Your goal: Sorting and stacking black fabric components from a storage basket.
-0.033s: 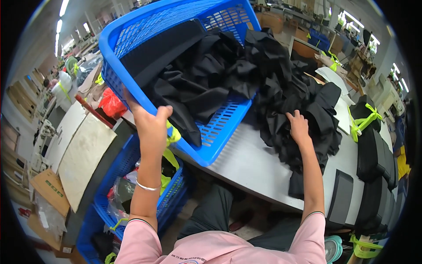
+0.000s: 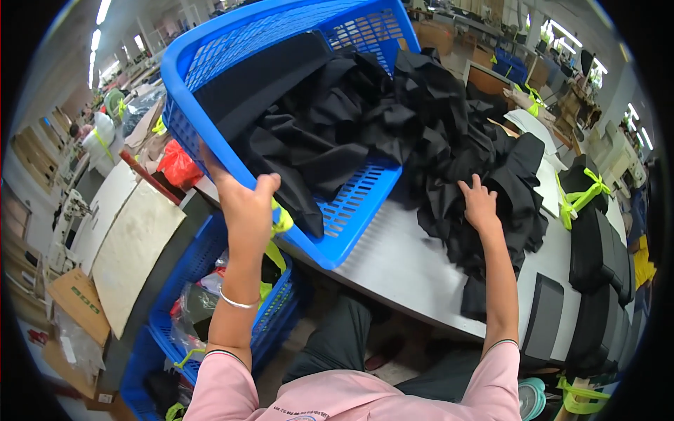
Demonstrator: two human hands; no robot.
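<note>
A large blue plastic basket (image 2: pixel 184 59) is tipped on its side above the table, its open side facing right. My left hand (image 2: pixel 246 200) grips its near left rim, thumb up on the edge. Black fabric pieces (image 2: pixel 309 151) lie crumpled inside the basket and spill out to the right in a heap (image 2: pixel 449 151) on the grey table (image 2: pixel 393 252). My right hand (image 2: pixel 480 203) rests on the near side of that heap, fingers apart against the cloth. A yellow-green strip (image 2: pixel 282 219) is tied at the basket's edge beside my left hand.
Bundles of black padded pieces (image 2: pixel 586 245), tied with yellow-green strips (image 2: pixel 583 200), stand along the table's right. White sheets (image 2: pixel 544 179) lie behind the heap. Below left is another blue basket (image 2: pixel 165 337) with plastic bags and cloth. A pale board (image 2: pixel 137 245) and red bag (image 2: pixel 180 165) are at left.
The basket has shifted very slightly to the right and down with my left hand on it. My right hand stays at the black fabric heap.
</note>
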